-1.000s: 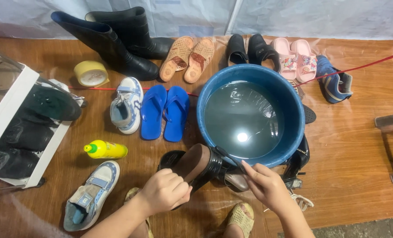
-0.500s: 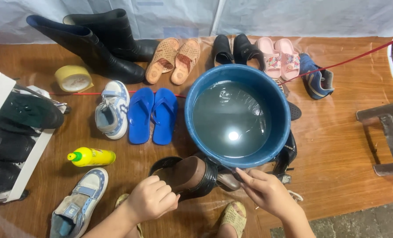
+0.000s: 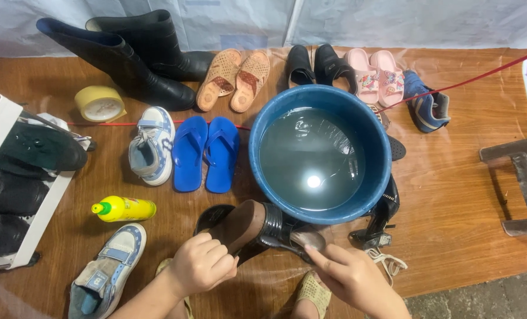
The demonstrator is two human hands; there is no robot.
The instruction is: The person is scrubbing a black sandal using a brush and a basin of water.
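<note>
From the head view, my left hand (image 3: 201, 263) is closed around the brown block heel of a black high-heeled sandal (image 3: 257, 227) lying on its side just near of the blue water basin (image 3: 319, 156), while my right hand (image 3: 349, 273) is loosely open, fingertips touching the toe end. I'd judge it best to keep the heel grip firm and support the toe (the strap looks glossy, maybe slick), since the shoe lies between both hands, its far edge almost under the basin's rim.
</note>
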